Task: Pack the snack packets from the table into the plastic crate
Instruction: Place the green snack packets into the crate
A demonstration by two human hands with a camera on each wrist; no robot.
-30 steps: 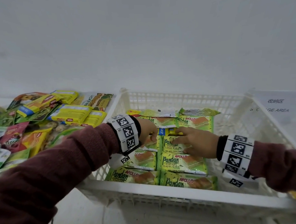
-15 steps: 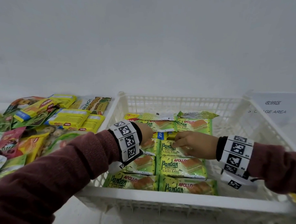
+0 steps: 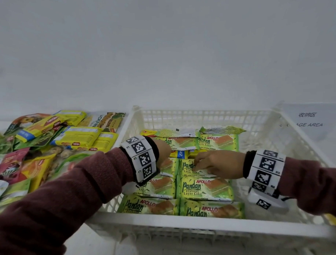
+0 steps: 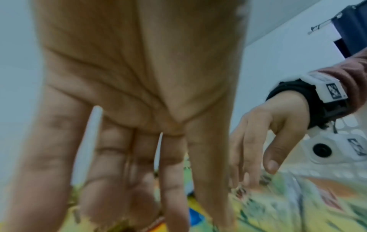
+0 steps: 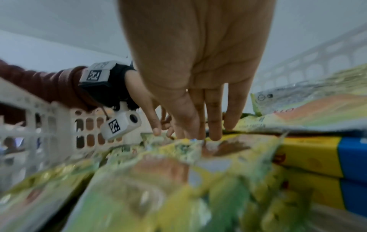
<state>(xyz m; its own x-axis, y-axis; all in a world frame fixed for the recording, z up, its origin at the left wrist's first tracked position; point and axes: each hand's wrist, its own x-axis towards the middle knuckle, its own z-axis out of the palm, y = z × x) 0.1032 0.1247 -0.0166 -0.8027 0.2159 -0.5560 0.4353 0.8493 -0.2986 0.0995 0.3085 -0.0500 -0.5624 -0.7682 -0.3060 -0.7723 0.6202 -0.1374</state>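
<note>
Crate: a white plastic crate (image 3: 214, 226) with latticed walls stands on the worktop (image 3: 103, 249), taking up the middle and 3 o'clock side of the head view.
Packed packets: green cake packets (image 3: 204, 189) lie flat in two columns inside the crate, from its 6 o'clock wall up to 12 o'clock; a yellow and blue packet (image 3: 180, 154) shows between them near the centre.
Loose packets: a heap of snack packets (image 3: 49, 143) in yellow, green and red lies on the worktop at 9 o'clock, just beside the crate's wall.
Left hand: the left hand (image 3: 163, 150) reaches over the 9 o'clock wall into the crate; its fingers (image 4: 49, 157) are straight and spread, pointing down at the packets. That grip holds nothing.
Right hand: the right hand (image 3: 219, 164) comes in from 3 o'clock; its fingertips (image 5: 215, 133) are extended and close together, pressing on the top edge of a green cake packet at the centre. No curl round the packet shows.
Hands together: the two hands are near each other at the crate's centre, apart.
Sign: a white paper sign (image 3: 309, 120) lies at 2 o'clock beyond the crate.
</note>
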